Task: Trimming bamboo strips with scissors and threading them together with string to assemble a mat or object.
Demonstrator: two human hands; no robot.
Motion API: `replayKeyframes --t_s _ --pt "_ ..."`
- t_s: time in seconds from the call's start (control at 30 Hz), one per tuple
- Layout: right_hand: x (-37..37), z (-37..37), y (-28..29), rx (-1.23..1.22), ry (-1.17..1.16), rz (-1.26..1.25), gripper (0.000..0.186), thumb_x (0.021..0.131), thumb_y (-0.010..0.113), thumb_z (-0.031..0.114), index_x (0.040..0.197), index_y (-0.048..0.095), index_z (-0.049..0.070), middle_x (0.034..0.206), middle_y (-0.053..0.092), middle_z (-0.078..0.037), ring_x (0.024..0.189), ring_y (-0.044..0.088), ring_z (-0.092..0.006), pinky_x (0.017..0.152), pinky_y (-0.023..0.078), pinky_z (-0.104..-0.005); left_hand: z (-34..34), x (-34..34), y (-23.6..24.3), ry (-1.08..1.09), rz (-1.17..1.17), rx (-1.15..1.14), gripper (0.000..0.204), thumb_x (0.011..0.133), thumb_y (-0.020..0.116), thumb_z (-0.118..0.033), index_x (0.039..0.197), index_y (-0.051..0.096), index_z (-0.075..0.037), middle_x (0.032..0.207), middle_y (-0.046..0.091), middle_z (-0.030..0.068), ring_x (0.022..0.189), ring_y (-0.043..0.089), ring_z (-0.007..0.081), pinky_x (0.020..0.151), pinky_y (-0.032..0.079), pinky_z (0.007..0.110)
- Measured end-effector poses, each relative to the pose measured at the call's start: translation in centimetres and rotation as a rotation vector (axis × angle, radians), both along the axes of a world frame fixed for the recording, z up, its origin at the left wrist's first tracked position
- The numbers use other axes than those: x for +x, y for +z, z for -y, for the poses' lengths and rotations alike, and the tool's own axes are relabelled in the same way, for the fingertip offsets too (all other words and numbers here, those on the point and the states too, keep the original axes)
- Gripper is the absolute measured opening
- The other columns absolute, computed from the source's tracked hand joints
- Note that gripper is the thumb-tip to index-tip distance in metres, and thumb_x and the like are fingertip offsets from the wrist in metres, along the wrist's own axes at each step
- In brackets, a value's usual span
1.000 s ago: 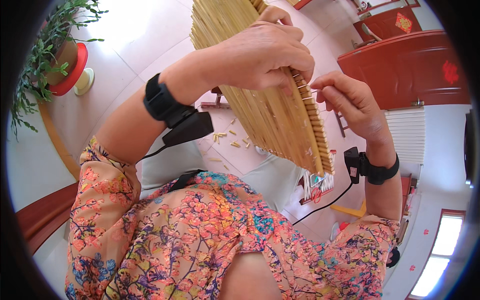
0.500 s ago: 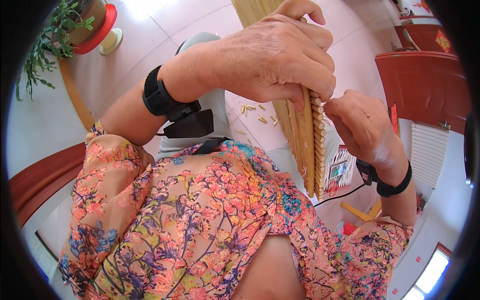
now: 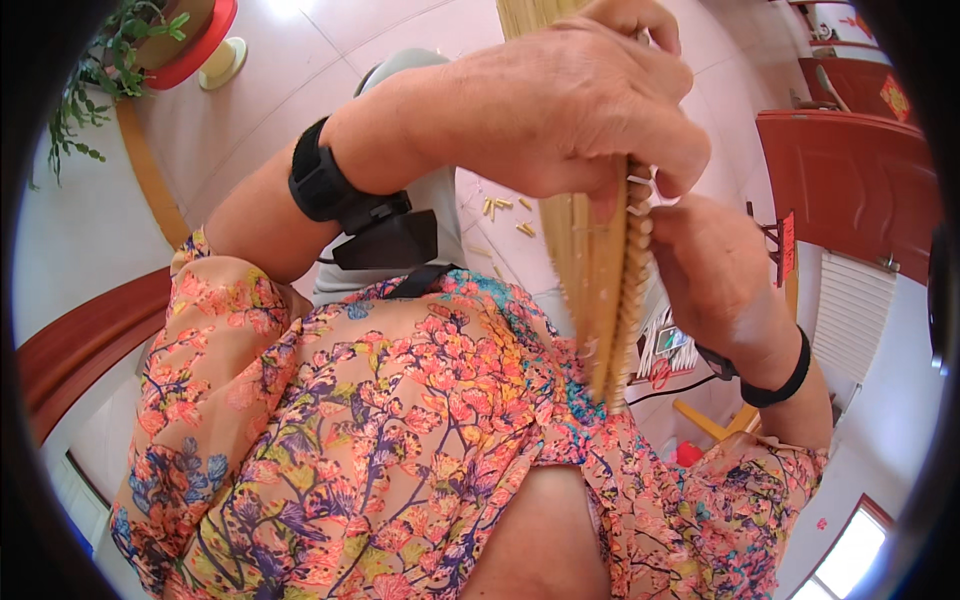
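Observation:
A long yellow wooden panel [image 3: 575, 270] stands on edge in front of my chest, blurred by motion. A row of short round pegs [image 3: 637, 240] runs along its right side. My left hand [image 3: 610, 110] is closed over the panel's upper part, thumb on the left face and fingers curled across the pegged edge. Just below, my right hand [image 3: 712, 265] is closed with bent fingers close against the pegs. What its fingertips hold, if anything, is hidden. Several short yellow pegs [image 3: 525, 229] lie scattered on the floor beyond the panel.
At right, a phone [image 3: 672, 338] rests on a white striped surface, with yellow wooden legs [image 3: 700, 420] nearby. Dark red furniture [image 3: 850, 160] and a white radiator [image 3: 850, 310] stand farther right. A potted plant [image 3: 90, 75] is at the far left.
The panel's lower end has swung slightly left and toward me. My left hand has shifted right and a little down; my right hand remains close to the pegged edge.

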State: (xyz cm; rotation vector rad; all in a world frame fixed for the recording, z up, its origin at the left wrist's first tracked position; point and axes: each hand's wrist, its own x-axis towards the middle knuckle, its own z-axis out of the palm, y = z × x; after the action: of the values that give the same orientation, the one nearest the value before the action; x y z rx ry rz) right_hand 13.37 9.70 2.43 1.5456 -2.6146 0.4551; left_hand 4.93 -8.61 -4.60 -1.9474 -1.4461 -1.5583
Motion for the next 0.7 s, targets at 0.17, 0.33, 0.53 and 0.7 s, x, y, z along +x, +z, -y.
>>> replayKeyframes --t_s 0.17,0.33,0.53,0.7 --pt "1.9 -0.3 -0.7 -0.008 -0.139 -0.04 0.022 0.067 0.057 -0.002 0.089 0.052 -0.002 0.069 0.052 -0.01 0.059 0.055 -0.0245 0.05 0.045 -0.0326 0.6 1.8 2.7 0.212 -0.111 -0.037 0.014 0.067 0.065 -0.016 0.078 0.057 -0.014 0.068 0.056 -0.0029 0.07 0.051 0.016 0.089 0.028 0.039" --pt "2.2 0.3 -0.5 0.001 -0.087 -0.016 0.031 0.061 0.054 -0.013 0.088 0.047 0.0 0.066 0.047 -0.008 0.052 0.05 -0.0248 0.045 0.04 -0.0333 1.8 2.1 1.9 0.356 -0.22 -0.187 0.02 0.062 0.068 -0.027 0.074 0.059 -0.013 0.069 0.058 -0.0045 0.067 0.054 0.0154 0.091 0.029 0.041" --pt "1.5 -0.6 -0.9 -0.001 0.016 -0.044 0.03 0.057 0.057 -0.012 0.081 0.045 0.003 0.063 0.044 -0.006 0.049 0.046 -0.0207 0.041 0.037 -0.0306 1.7 2.0 1.9 0.363 -0.2 -0.16 0.016 0.069 0.066 -0.028 0.071 0.058 -0.014 0.07 0.058 -0.0043 0.066 0.054 0.0149 0.09 0.028 0.039" --pt "1.8 0.1 -1.9 -0.071 0.02 -0.039 0.023 0.058 0.058 -0.001 0.074 0.043 0.006 0.061 0.041 -0.005 0.049 0.045 -0.0192 0.04 0.036 -0.0292 1.6 2.4 1.7 0.392 -0.177 -0.124 0.02 0.059 0.068 -0.018 0.068 0.051 -0.016 0.063 0.052 -0.0082 0.067 0.049 0.0121 0.087 0.03 0.036"
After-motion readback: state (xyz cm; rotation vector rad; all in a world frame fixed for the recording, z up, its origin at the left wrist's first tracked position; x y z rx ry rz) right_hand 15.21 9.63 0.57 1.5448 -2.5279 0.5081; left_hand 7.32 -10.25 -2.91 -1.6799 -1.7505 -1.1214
